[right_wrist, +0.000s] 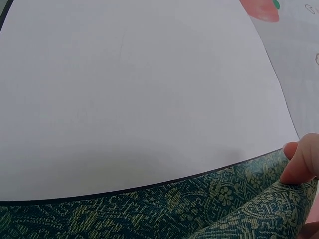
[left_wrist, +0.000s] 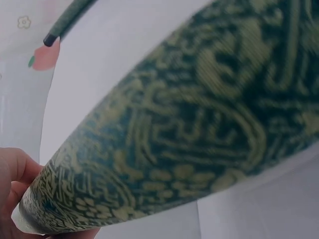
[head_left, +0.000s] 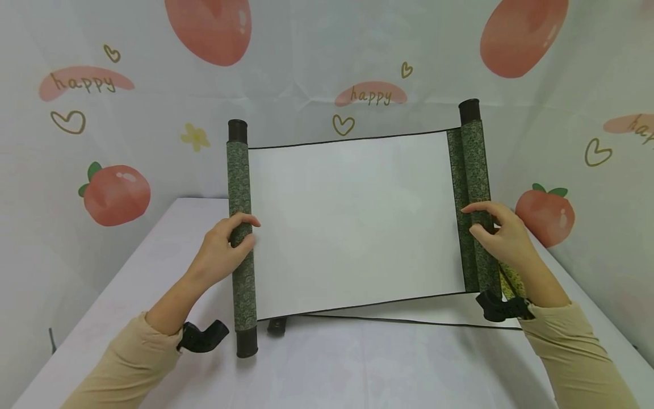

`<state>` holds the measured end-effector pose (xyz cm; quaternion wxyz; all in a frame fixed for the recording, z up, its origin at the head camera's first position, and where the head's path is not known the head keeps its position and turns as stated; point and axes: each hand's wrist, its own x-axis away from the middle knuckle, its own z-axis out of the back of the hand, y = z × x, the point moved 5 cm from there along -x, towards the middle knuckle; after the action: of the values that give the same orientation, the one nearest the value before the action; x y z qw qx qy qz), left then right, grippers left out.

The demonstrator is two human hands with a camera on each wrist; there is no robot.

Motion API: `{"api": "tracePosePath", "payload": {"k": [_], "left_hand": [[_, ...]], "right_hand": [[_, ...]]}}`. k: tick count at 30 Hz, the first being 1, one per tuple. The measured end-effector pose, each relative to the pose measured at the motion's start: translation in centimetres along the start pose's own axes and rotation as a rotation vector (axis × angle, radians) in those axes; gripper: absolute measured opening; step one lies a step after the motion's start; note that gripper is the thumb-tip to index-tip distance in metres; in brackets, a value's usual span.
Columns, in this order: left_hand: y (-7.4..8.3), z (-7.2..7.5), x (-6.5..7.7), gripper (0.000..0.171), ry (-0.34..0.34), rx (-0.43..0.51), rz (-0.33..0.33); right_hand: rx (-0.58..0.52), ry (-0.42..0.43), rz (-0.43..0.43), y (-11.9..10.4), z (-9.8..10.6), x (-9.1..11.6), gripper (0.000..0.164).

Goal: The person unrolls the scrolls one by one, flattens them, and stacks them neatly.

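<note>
A blank white scroll [head_left: 352,221] is held spread upright between both hands, its right side higher than its left. My left hand [head_left: 225,247] grips the left roller [head_left: 242,295], which is wrapped in green brocade and has dark end knobs. Around the matching right roller [head_left: 477,165] my right hand [head_left: 503,236] curls its thumb and fingers. Green patterned cloth fills the left wrist view, with the left hand [left_wrist: 17,186] at its lower end. In the right wrist view the right hand [right_wrist: 301,162] pinches the brocade border [right_wrist: 149,209] beside the white paper.
Behind the scroll, a second white sheet [head_left: 434,312] with a dark edge lies on the white table [head_left: 327,375]. A black knob [head_left: 276,325] pokes out at its left, and yellow-green patterned material [head_left: 512,281] shows by the right wrist. A printed curtain [head_left: 306,57] hangs behind.
</note>
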<state>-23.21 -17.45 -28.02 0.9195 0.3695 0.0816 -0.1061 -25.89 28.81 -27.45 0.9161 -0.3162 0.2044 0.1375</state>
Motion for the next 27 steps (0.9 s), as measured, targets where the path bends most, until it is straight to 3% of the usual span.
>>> {"api": "tracePosePath", "payload": {"k": [8,12,18,27], "left_hand": [[0.0,-0.4,-0.1,0.021,0.030,-0.033,-0.005],[0.0,-0.6,0.0,0.027,0.024,-0.028,-0.004],[-0.1,-0.2,0.1,0.025,0.021,-0.024,-0.041],[-0.5,0.5,0.2,0.032,-0.003,-0.038,-0.037]], "right_hand": [[-0.014,0.016,0.022,0.2,0.0,0.0,0.028],[-0.011,0.020,0.029,0.2,0.0,0.0,0.028],[-0.015,0.034,0.013,0.0,0.0,0.0,0.029],[-0.002,0.031,-0.031,0.1,0.2,0.2,0.031]]}}
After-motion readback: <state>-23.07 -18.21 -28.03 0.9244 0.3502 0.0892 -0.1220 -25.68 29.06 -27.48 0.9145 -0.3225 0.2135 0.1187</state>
